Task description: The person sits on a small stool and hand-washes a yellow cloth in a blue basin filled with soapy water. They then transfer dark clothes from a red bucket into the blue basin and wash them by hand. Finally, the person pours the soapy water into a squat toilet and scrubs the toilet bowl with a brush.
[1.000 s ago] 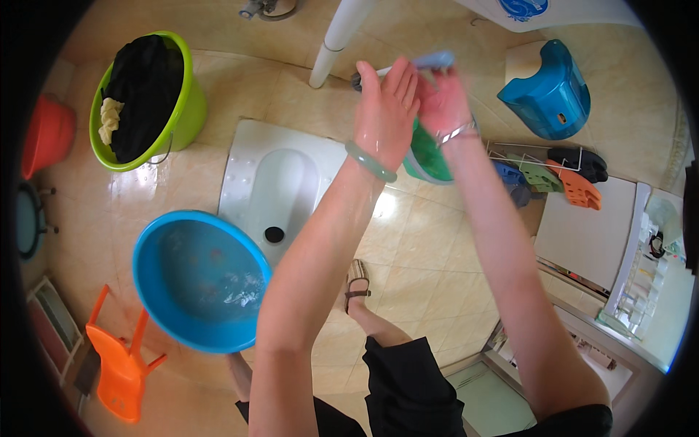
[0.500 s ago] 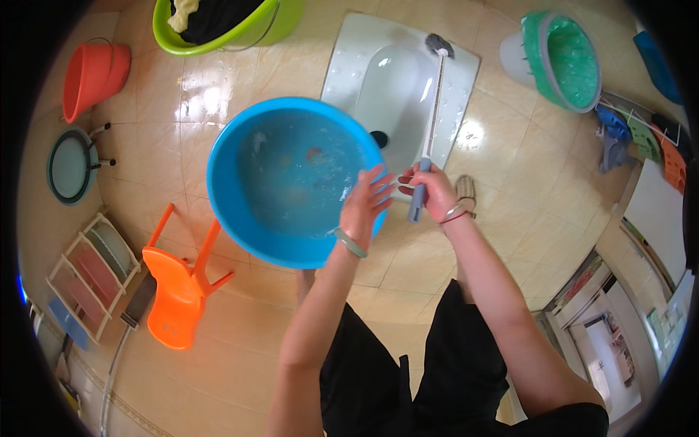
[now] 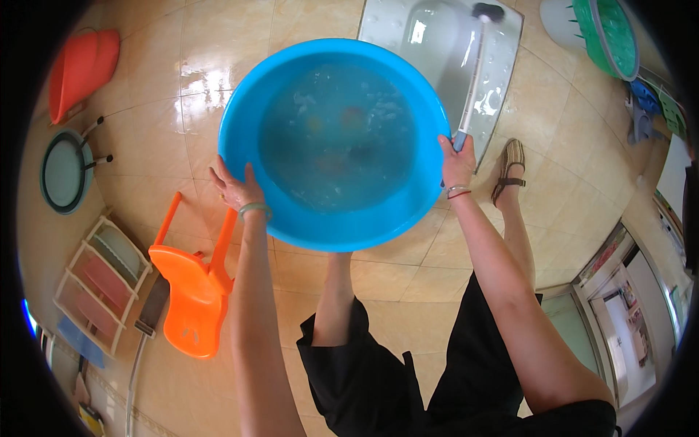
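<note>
A large round blue basin (image 3: 338, 237) of cloudy water is between my hands, with blurred reddish and yellowish patches inside. My left hand (image 3: 239, 191), a green bangle at its wrist, is at the basin's left edge, thumb over the rim and fingers spread along the outside. At the right edge, my right hand (image 3: 459, 164) is closed round the grey grip of a long-handled brush (image 3: 475, 84) and presses against the rim. The brush's dark head rests over the far right part of a white squat toilet (image 3: 502, 54). Part of the grip is hidden by my right hand.
An orange child-size chair (image 3: 193, 306) stands left of my left forearm. Along the left are a red bucket (image 3: 84, 73), a folding basin (image 3: 65, 175) and a rack (image 3: 98, 269). A green-lined bin (image 3: 604, 44) is at far right. The tiled floor (image 3: 145, 102) shines near the basin.
The basin looks larger and sits farther right, seemingly raised. My left hand has gone from its right side to its left rim. My right hand, still on the brush, now meets the right rim.
</note>
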`<control>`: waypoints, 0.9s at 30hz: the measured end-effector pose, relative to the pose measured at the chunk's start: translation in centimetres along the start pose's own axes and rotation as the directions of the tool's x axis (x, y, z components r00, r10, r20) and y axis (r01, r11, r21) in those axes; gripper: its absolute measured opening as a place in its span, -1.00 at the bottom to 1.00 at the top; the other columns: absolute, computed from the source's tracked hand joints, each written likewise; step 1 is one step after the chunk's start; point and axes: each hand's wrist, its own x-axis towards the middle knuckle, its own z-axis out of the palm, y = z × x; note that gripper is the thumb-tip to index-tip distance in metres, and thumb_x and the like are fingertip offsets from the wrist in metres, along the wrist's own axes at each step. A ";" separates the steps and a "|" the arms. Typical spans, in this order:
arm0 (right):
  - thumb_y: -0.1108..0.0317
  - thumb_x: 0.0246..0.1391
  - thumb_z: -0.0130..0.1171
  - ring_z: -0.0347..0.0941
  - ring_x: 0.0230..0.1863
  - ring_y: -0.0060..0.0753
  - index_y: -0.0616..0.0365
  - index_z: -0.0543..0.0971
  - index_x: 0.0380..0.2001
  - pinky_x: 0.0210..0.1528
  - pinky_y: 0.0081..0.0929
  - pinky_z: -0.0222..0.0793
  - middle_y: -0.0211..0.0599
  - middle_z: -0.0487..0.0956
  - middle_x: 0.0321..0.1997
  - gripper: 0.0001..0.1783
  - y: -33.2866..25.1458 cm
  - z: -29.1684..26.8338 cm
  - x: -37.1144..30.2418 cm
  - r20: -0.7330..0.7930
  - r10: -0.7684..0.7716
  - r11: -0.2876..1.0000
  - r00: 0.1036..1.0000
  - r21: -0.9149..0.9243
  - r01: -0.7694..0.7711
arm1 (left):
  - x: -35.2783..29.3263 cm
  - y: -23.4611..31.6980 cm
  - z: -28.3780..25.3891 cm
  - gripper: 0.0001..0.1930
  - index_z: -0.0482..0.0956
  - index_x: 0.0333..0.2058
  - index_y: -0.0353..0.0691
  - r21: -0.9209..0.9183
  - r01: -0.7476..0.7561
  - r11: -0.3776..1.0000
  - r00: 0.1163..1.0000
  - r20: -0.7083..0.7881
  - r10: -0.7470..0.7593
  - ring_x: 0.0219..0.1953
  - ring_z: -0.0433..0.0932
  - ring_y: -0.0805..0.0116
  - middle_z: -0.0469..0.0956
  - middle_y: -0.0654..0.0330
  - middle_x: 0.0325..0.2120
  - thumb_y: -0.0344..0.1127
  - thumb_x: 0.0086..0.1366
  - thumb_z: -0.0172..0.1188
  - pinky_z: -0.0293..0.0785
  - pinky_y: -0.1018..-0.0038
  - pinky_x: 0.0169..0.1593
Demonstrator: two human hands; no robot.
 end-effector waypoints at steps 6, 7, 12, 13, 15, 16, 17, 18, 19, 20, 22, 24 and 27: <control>0.16 0.04 0.31 0.25 -0.56 -0.50 0.16 0.32 -0.42 -0.48 -0.44 0.27 -0.37 0.36 -0.59 -0.61 0.3 -0.2 0.1 0.027 0.020 0.999 0.999 0.045 -0.022 | -1.2 7.5 0.9 -0.38 0.29 0.22 0.19 0.011 -0.615 0.788 0.763 0.259 0.592 0.33 0.10 0.13 0.12 0.20 0.30 -0.41 0.21 0.22 0.09 0.18 0.32; 0.14 0.05 0.29 0.25 -0.56 -0.50 0.16 0.32 -0.41 -0.48 -0.44 0.27 -0.37 0.36 -0.59 -0.60 0.2 -0.2 -0.1 0.008 0.013 0.999 1.000 0.046 -0.013 | -2.0 9.9 1.4 -0.37 0.29 0.22 0.22 -0.006 -0.673 0.739 0.712 0.266 0.650 0.34 0.08 0.15 0.12 0.21 0.30 -0.36 0.20 0.24 0.03 0.15 0.34; 0.04 0.11 0.20 0.31 -0.57 -0.43 0.17 0.34 -0.37 -0.48 -0.41 0.29 -0.30 0.41 -0.58 -0.58 1.3 -0.7 -1.6 0.070 0.053 0.995 0.996 0.081 -0.059 | -1.6 21.1 3.2 -0.44 0.25 0.23 0.33 0.063 -0.897 0.438 0.432 0.336 0.837 0.37 0.02 0.21 0.07 0.25 0.32 -0.11 0.26 0.16 -0.11 0.01 0.34; 0.02 0.12 0.19 0.32 -0.58 -0.39 0.17 0.34 -0.36 -0.48 -0.39 0.29 -0.26 0.42 -0.59 -0.57 1.5 -0.9 -1.5 0.110 0.113 0.991 0.988 0.057 -0.120 | -1.2 22.6 3.9 -0.45 0.24 0.24 0.35 0.116 -0.932 0.344 0.362 0.366 0.857 0.37 0.02 0.21 0.06 0.25 0.33 -0.06 0.28 0.13 -0.11 -0.01 0.34; -0.10 0.15 0.08 0.43 -0.53 -0.10 0.17 0.34 -0.31 -0.44 -0.21 0.33 -0.07 0.48 -0.54 -0.50 2.5 -1.4 -0.8 0.188 0.131 0.991 0.973 -0.049 -0.124 | 0.4 23.5 4.2 -0.44 0.21 0.25 0.35 0.160 -0.825 0.542 0.564 0.292 0.772 0.38 -0.01 0.19 0.04 0.22 0.34 0.03 0.28 0.10 -0.14 -0.06 0.33; -0.13 0.15 0.05 0.44 -0.50 -0.02 0.17 0.33 -0.30 -0.43 -0.16 0.33 -0.03 0.49 -0.52 -0.49 3.1 -1.7 -0.4 0.203 0.142 0.987 0.969 -0.104 -0.123 | 1.6 23.7 4.8 -0.43 0.20 0.26 0.35 0.162 -0.761 0.629 0.648 0.254 0.718 0.38 -0.02 0.18 0.02 0.20 0.34 0.07 0.28 0.08 -0.15 -0.09 0.32; -0.16 0.16 0.02 0.46 -0.47 0.06 0.16 0.33 -0.28 -0.42 -0.11 0.33 0.01 0.51 -0.50 -0.47 3.1 -1.6 0.2 0.224 0.147 0.982 0.963 -0.151 -0.115 | 3.2 22.0 5.0 -0.41 0.19 0.26 0.35 0.156 -0.681 0.715 0.730 0.223 0.646 0.38 -0.03 0.15 0.02 0.16 0.34 0.09 0.27 0.09 -0.17 -0.12 0.32; -0.20 0.16 -0.01 0.47 -0.44 0.13 0.16 0.32 -0.27 -0.40 -0.06 0.34 0.05 0.52 -0.48 -0.45 3.1 -1.6 0.0 0.253 0.160 0.974 0.954 -0.199 -0.110 | 4.6 18.4 4.5 -0.39 0.17 0.27 0.36 0.152 -0.591 0.792 0.804 0.200 0.561 0.38 -0.03 0.13 0.02 0.13 0.34 0.12 0.26 0.09 -0.18 -0.14 0.31; -0.25 0.15 -0.06 0.48 -0.37 0.20 0.16 0.31 -0.23 -0.37 -0.01 0.35 0.09 0.54 -0.44 -0.40 2.5 -2.0 0.1 0.300 0.164 0.977 0.940 -0.179 -0.114 | 5.2 14.5 3.9 -0.38 0.15 0.28 0.36 0.202 -0.603 0.771 0.794 0.241 0.558 0.38 -0.03 0.11 0.02 0.11 0.33 0.12 0.26 0.08 -0.18 -0.14 0.31; -0.26 0.15 -0.06 0.48 -0.38 0.19 0.17 0.31 -0.24 -0.37 -0.01 0.35 0.08 0.54 -0.45 -0.39 2.4 -2.0 0.4 0.300 0.164 0.980 0.940 -0.154 -0.122 | 5.4 12.2 3.4 -0.37 0.13 0.29 0.36 0.253 -0.613 0.748 0.787 0.273 0.552 0.38 -0.02 0.09 0.03 0.08 0.33 0.12 0.27 0.07 -0.19 -0.15 0.31; -0.26 0.15 -0.06 0.49 -0.39 0.18 0.17 0.31 -0.24 -0.37 -0.01 0.35 0.07 0.54 -0.46 -0.38 2.9 -2.0 0.1 0.303 0.178 0.982 0.936 -0.121 -0.148 | 4.8 13.4 2.9 -0.37 0.10 0.30 0.37 0.244 -0.732 0.636 0.679 0.333 0.654 0.37 -0.01 0.09 0.04 0.10 0.32 0.11 0.28 0.06 -0.19 -0.14 0.31; -0.27 0.15 -0.07 0.49 -0.39 0.17 0.19 0.30 -0.23 -0.37 -0.01 0.35 0.06 0.55 -0.46 -0.37 3.0 -2.0 0.3 0.299 0.169 0.984 0.939 -0.103 -0.144 | 4.5 15.9 2.7 -0.38 0.08 0.30 0.39 0.250 -0.827 0.503 0.561 0.407 0.721 0.37 0.00 0.12 0.05 0.11 0.32 0.10 0.29 0.04 -0.20 -0.14 0.32; -0.26 0.15 -0.06 0.49 -0.39 0.16 0.21 0.30 -0.23 -0.37 -0.01 0.35 0.07 0.55 -0.46 -0.36 2.7 -2.0 0.6 0.322 0.183 0.979 0.929 -0.149 -0.141 | 2.7 24.2 4.4 -0.44 0.13 0.28 0.40 0.217 -0.956 0.196 0.288 0.574 0.767 0.36 0.03 0.19 0.09 0.16 0.31 0.07 0.32 0.00 -0.20 -0.12 0.32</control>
